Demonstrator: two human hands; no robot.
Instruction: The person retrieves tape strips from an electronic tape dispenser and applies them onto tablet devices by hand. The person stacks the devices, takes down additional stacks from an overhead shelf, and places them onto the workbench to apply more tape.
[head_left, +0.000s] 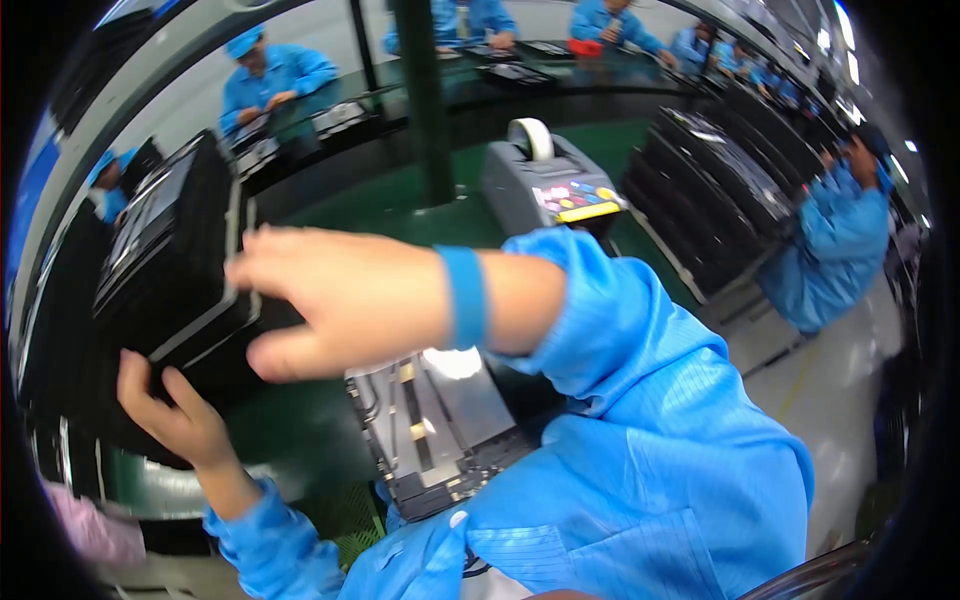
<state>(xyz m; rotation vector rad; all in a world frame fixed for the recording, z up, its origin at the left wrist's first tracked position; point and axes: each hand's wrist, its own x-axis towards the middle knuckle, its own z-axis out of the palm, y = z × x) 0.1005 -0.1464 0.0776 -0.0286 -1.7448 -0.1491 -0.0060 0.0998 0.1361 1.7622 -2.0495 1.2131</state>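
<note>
To my left stands a tall stack of black trays [165,290], with flat grey panels lying in the top one. My right hand [335,300] reaches across to the stack's right side, fingers stretched and thumb spread, slightly blurred. By the near lower edge of the stack is my left hand [180,420], its fingers apart. Neither hand shows anything held; whether the fingertips touch the trays I cannot tell. Below my right forearm, close to my body, lies an opened flat device [440,420] with a silvery inside, dark strips and circuit parts.
A grey tape dispenser [555,185] with a white roll stands on the green table [385,225], behind my forearm. Further right are more stacked black trays [700,190]. A green post [425,110] rises at the table's far side. People in blue work across the bench and at right.
</note>
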